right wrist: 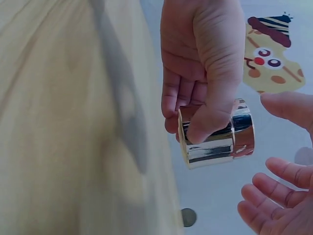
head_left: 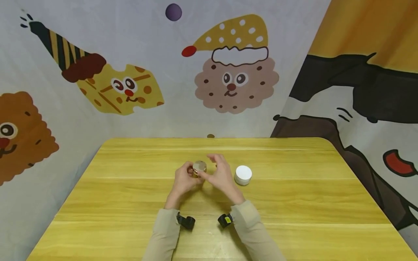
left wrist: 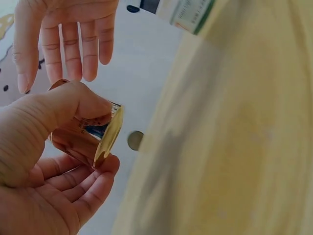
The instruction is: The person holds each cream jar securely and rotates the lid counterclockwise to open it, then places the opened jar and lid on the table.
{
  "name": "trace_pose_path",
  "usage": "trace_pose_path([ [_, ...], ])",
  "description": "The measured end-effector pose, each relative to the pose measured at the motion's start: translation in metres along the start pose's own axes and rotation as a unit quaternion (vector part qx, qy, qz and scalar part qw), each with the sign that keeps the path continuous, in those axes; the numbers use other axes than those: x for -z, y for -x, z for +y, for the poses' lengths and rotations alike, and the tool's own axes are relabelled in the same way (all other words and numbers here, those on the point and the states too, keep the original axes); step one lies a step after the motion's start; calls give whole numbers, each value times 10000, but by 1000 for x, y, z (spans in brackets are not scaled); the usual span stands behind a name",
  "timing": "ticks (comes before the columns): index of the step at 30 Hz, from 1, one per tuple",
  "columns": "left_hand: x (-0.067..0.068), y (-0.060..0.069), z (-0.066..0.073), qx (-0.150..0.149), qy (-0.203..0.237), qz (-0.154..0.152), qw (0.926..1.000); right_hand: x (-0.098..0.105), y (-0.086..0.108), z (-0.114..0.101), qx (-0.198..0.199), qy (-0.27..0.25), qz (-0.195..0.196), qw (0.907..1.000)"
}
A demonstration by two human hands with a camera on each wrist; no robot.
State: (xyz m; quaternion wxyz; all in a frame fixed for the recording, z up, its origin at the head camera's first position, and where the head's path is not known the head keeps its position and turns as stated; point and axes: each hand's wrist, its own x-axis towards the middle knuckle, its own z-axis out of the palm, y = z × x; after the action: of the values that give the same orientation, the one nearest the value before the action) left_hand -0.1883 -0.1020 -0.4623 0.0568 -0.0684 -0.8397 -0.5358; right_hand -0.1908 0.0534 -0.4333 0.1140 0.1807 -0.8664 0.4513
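Note:
My left hand (head_left: 184, 180) grips a small shiny gold jar (head_left: 199, 167) above the middle of the table, thumb on one side and fingers on the other. In the right wrist view the jar (right wrist: 212, 152) lies sideways to the camera, its mirror-like wall split by a seam near one end. My right hand (head_left: 223, 178) is close by on the right, its fingers spread and relaxed. A gap separates that hand (right wrist: 283, 196) from the jar in the right wrist view. Part of the jar (left wrist: 76, 139) is hidden behind the left thumb in the left wrist view.
A white round jar (head_left: 243, 175) stands on the wooden table (head_left: 130, 203), just right of my right hand. A printed label (left wrist: 193, 14) with a green edge shows at the top of the left wrist view. Behind the table hangs a cartoon-printed cloth (head_left: 176, 94).

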Motion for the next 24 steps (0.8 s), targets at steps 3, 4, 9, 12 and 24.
trace_pose_path([
  [3, 1, 0, 7, -53, 22, 32, 10000, 6, 0, -5, -47, -29, 35, 10000],
  [4, 1, 0, 10, -45, 39, 26, 10000, 8, 0, -7, -40, -42, 40, 10000],
  [9, 1, -1, 23, -107, 206, -4, 9997, 18, 0, -14, 43, -137, 100, 9998],
  [12, 1, 0, 31, -216, 316, 10, 9993, 24, 0, -19, 97, -218, 174, 9996],
  [24, 4, 7, 78, -714, 600, 39, 9956, 44, 1, -34, 342, -332, 463, 9978],
])
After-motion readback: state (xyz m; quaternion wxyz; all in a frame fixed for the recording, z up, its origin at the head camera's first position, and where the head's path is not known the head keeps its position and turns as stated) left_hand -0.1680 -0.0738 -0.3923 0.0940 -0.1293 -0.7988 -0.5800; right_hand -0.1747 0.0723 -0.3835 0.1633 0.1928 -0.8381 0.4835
